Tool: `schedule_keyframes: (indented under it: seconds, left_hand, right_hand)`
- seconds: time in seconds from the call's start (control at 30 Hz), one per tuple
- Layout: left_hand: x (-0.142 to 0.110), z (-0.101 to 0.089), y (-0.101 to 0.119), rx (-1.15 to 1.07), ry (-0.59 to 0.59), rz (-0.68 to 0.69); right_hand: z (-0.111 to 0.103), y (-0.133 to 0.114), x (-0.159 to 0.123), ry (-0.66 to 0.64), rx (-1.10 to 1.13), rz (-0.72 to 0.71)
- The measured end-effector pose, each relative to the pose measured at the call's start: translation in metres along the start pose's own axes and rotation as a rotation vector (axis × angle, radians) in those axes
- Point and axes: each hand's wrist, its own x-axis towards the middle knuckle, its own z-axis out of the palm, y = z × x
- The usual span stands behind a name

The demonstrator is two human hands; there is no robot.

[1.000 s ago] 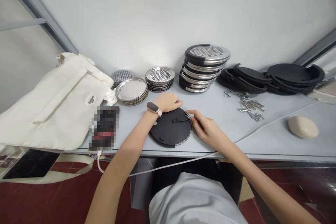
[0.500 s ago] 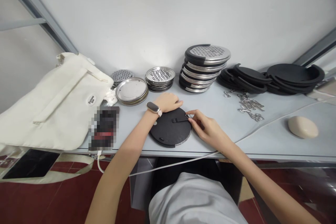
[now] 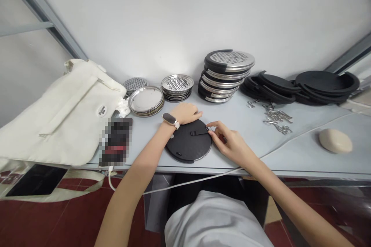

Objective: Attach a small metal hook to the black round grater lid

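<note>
A black round grater base [image 3: 188, 146] lies flat near the table's front edge, with a raised strip across its upper face. My left hand [image 3: 185, 113] bends over its far left rim, thumb toward the right, and steadies it; some fingertips are hidden. At the right rim my right hand [image 3: 224, 135] pinches a small metal clasp [image 3: 207, 128] between thumb and fingertips, by the end of the strip. The clasp's details are too small to make out. Loose metal clasps [image 3: 276, 117] lie in a pile to the right.
Behind stand a tall stack of graters with black rims [image 3: 228, 61], grater discs [image 3: 177, 84], plain metal discs [image 3: 146, 100] and black bases [image 3: 324, 83]. A white bag [image 3: 69, 123] and pixelated phone [image 3: 116, 142] are left. A cable [image 3: 290, 139] crosses near a beige object [image 3: 335, 141].
The view has shifted very slightly. Both hands keep nearly the same place on the black base, with the right hand still pinching at its rim.
</note>
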Motion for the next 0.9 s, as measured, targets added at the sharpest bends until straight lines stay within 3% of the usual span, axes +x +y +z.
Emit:
schedule_keyframes:
  seconds: [0.57,0.9]
  left_hand:
    - [0.0002,0.0002,0.0001,0.007,-0.011,-0.002]
    - [0.0001,0.0009,-0.0001,0.011,0.000,0.001]
  right_hand:
    - [-0.0018,-0.0023,0.0012,-0.010,0.005,0.069]
    - [-0.0014,0.0003,0.0001,0.007,0.006,0.039]
